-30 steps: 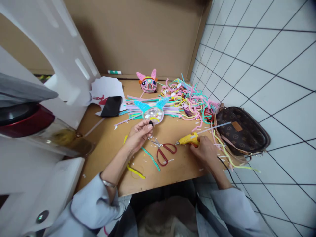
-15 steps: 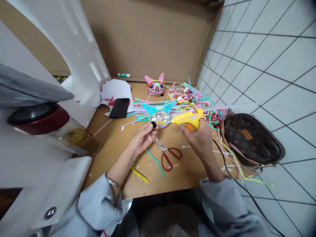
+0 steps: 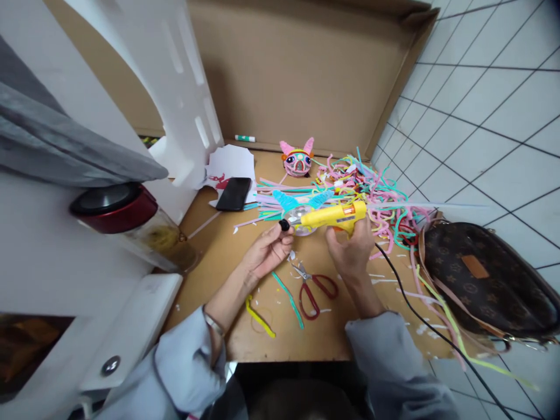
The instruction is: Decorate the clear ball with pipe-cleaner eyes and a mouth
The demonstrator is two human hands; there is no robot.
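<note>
Pinched in my left hand (image 3: 272, 249) is a small round black piece (image 3: 284, 225). My right hand (image 3: 350, 248) grips a yellow hot glue gun (image 3: 328, 216), whose nozzle is at or very near the black piece; contact is hard to make out. A glue stick (image 3: 429, 205) juts from the gun's back end. Behind the gun, partly hidden by it, sits a clear round ball (image 3: 301, 214) with two blue fuzzy ears (image 3: 285, 200). Red-handled scissors (image 3: 315, 287) lie open on the table below my hands.
A pink-eared figure (image 3: 297, 162) stands at the back beside a heap of pipe cleaners (image 3: 376, 186). A phone (image 3: 234, 194) rests on paper. At left is a red-lidded bottle (image 3: 131, 219), at right a brown bag (image 3: 485, 280). The gun's black cord (image 3: 406, 297) runs down the right side.
The glue gun has come left relative to the clear ball, bringing its nozzle up to the black piece. My view has shifted, so everything sits further right in it.
</note>
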